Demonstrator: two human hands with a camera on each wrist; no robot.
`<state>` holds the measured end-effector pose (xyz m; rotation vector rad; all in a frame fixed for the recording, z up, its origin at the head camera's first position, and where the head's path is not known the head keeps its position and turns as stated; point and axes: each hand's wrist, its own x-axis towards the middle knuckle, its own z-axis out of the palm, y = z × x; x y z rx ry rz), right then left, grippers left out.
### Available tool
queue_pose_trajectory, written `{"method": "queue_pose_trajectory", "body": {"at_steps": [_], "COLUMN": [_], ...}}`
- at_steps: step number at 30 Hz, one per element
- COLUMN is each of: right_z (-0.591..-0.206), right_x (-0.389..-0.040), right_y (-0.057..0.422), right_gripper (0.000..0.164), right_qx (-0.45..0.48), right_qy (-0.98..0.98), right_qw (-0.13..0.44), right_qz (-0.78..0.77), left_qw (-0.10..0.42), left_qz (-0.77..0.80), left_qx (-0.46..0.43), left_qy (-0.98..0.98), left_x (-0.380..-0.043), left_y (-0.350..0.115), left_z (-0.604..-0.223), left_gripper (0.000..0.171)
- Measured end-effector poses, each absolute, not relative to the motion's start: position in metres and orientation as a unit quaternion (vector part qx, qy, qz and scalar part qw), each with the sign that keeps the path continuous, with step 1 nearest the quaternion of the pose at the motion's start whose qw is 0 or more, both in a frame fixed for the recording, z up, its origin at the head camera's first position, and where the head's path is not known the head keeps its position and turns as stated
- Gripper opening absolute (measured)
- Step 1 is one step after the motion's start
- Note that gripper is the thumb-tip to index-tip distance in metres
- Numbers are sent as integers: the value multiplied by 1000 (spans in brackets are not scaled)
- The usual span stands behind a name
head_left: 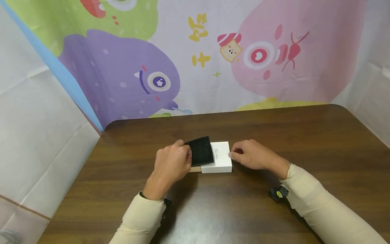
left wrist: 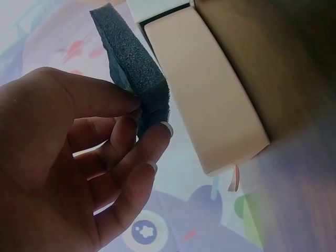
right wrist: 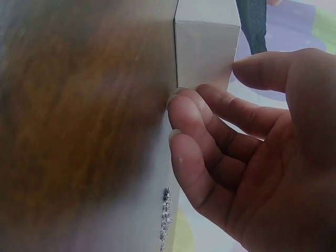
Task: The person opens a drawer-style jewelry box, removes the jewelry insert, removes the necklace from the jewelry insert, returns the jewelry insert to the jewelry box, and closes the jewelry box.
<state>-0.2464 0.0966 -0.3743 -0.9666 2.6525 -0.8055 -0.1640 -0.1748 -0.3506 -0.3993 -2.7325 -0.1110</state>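
On the table lies a white box (head_left: 221,159) with small script lettering on its lid. A tan inner drawer (left wrist: 210,89) sticks out of its left end, with a short ribbon tab (left wrist: 234,178) at the drawer's end. My left hand (head_left: 172,161) pinches a flat black square pad (head_left: 201,150) between thumb and fingers; it looks foam-like and layered in the left wrist view. From the head, the pad overlaps the lid's left part and most of the drawer. At the box's right end, my right hand (head_left: 254,154) has its thumb at the top edge and curled fingers against the end face.
The brown wooden table (head_left: 207,210) reaches back to a cartoon-printed cloth (head_left: 195,88). White sheets (head_left: 36,112) hang at both sides. A small black wrist device (head_left: 278,194) sits by the right sleeve.
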Motion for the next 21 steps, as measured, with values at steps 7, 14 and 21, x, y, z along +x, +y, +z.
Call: {"method": "queue_pose_trajectory", "body": {"at_steps": [7, 14, 21], "right_z": [-375, -374, -376], "right_x": [-246, -246, -247], "right_y": [96, 97, 97], "right_gripper": [18, 19, 19], "right_qx": [-326, -325, -324], "right_qy": [899, 895, 895], "right_qw": [110, 122, 122], "right_qz": [-270, -279, -283], "left_qw": [203, 230, 258], "left_qz": [-35, -2, 32], "left_qx": [-138, -141, -138], "left_qy": [-969, -963, -956], "left_x": [-165, -167, -167], "left_y": [-177, -182, -186], "left_z": [-351, -350, -350], "left_gripper": [16, 16, 18]}}
